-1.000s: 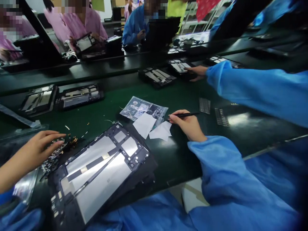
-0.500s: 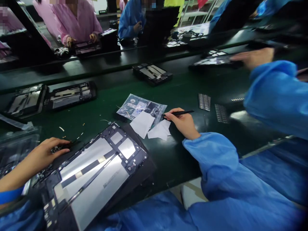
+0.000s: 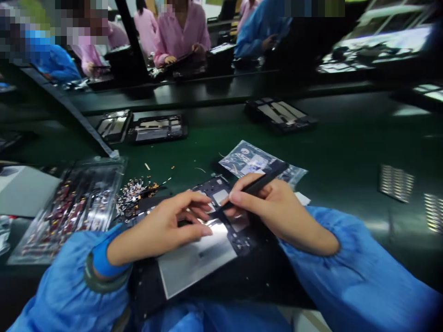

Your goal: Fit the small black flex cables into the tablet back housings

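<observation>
An opened tablet [image 3: 197, 263] with a black frame and silver inner plates lies tilted in front of me. My right hand [image 3: 266, 203] grips black tweezers [image 3: 263, 182], their tip pointing down at the tablet's upper part. Over the tablet's middle hovers my left hand [image 3: 169, 226], thumb and fingers apart, with nothing visible in it; whether it touches the tablet I cannot tell. Beyond my right hand lies a clear plastic bag [image 3: 238, 159] with a label. A bit of white paper [image 3: 302, 198] peeks out behind that hand.
Left of the tablet are a pile of tiny parts [image 3: 133, 196] and a clear tray [image 3: 109, 184] of small components. Other opened tablets [image 3: 159, 129] lie farther back. Sheets of small metal pieces [image 3: 396, 183] are at right. Co-workers sit across the bench.
My view has turned left. My left hand has moved from the small parts onto the tablet. My right hand has brought the tweezers from the white papers to the tablet.
</observation>
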### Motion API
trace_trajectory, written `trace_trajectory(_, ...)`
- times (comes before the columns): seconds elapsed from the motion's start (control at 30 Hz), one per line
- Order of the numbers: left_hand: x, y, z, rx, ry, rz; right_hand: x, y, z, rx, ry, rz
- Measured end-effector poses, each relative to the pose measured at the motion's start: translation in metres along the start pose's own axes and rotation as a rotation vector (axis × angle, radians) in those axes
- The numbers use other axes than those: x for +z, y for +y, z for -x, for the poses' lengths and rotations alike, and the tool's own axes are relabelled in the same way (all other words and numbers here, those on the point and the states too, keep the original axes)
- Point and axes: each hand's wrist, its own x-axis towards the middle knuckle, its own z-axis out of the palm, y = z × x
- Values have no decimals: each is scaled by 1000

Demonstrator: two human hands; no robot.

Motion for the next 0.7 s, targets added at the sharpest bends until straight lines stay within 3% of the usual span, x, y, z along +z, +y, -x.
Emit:
trace_trajectory(0.1, 8, 1, 5, -67, 6, 158, 18, 0, -10, 57, -97, -68)
trace_trajectory(0.27, 4, -3, 12, -186, 48, 335, 28, 4, -19, 224, -107, -169)
trace_trajectory(0.7, -1, -12, 17, -195, 20, 370, 36, 7, -23, 356, -125, -221)
